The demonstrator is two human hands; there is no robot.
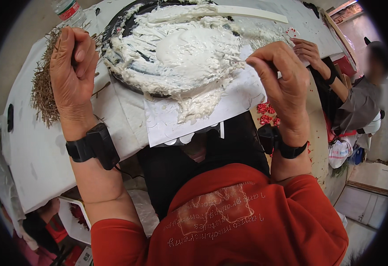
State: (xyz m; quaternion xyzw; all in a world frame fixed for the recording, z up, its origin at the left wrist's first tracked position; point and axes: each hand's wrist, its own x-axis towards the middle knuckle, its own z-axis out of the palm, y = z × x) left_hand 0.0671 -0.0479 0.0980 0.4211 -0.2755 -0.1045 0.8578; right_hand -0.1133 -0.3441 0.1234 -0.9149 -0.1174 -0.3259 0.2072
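My right hand (282,73) is closed in a pinch on a thin stem (242,61), which points left to the edge of a thick white paste (194,48). The paste is heaped and smeared over a round black tray (109,37) and hangs over its near rim onto a white sheet of paper (158,126). Left of the tray, my left hand (74,66) is raised with its fingers curled in. Whatever those fingers may hold is hidden. A pile of thin brown twigs (45,88) lies beside and behind that hand.
A white strip (251,13) lies across the tray's far side. At the far left stands a clear bottle (69,11). Small red beads or berries (267,113) lie right of the paper. Another person's hand (307,51) rests over the table's right side, near clear plastic.
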